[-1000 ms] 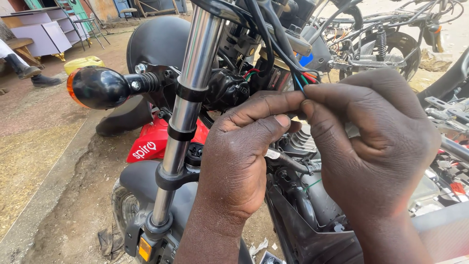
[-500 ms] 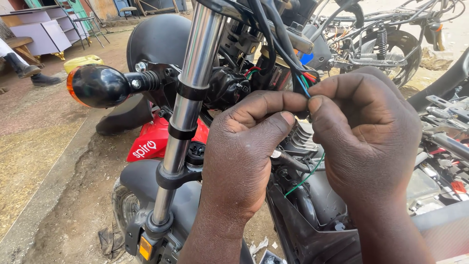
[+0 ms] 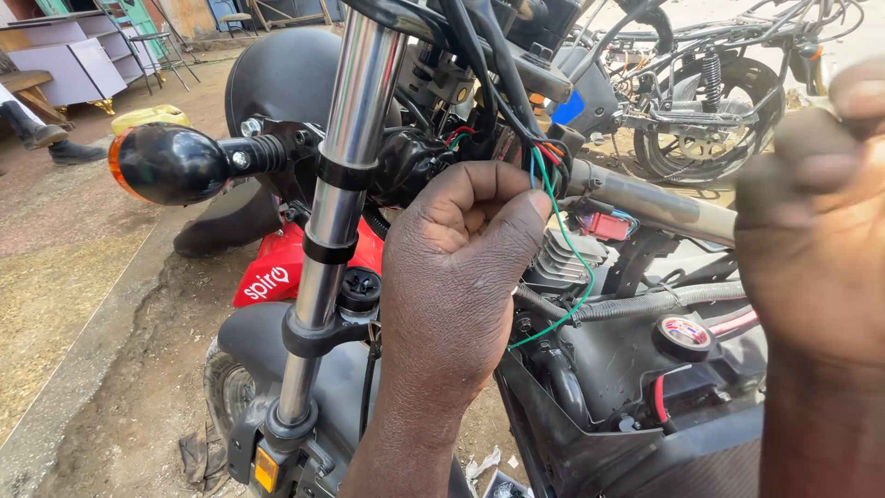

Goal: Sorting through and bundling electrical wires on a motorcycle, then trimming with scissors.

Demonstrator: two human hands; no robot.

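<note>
Far left I see a pale purple cabinet (image 3: 64,55) standing on the dirt ground, and nearer, a black turn signal (image 3: 171,164) with an orange lens sticking out to the left of the motorcycle on a ribbed stalk. Below it sits a red body panel (image 3: 277,272) carrying a white logo, partly hidden behind the chrome fork tube (image 3: 336,184), which runs upright through the near left of the view, with a small orange reflector (image 3: 265,468) low on the fork leg. My left hand (image 3: 456,267) rises from the bottom centre, wrist straight, back of the hand toward me, the fingers curled into a loose fist with thumb and forefinger pinched together at the wiring bundle (image 3: 516,138) under the handlebar area. From that pinch the green wire (image 3: 567,249) drops in a loose curve down toward the dark frame, so the wire is at centre, just right of the knuckles and touching the fingertips. Right of it are a small red connector block (image 3: 604,224) and, lower, a roll of black tape (image 3: 684,334) with a round red and white label lying on the dark bodywork. My right hand (image 3: 816,212) fills the near right edge, blurred and raised, well apart from the left hand; I cannot tell whether it is holding anything or how far it is open. Far behind it stands another motorcycle (image 3: 710,101), its rear wheel and spring showing.
</note>
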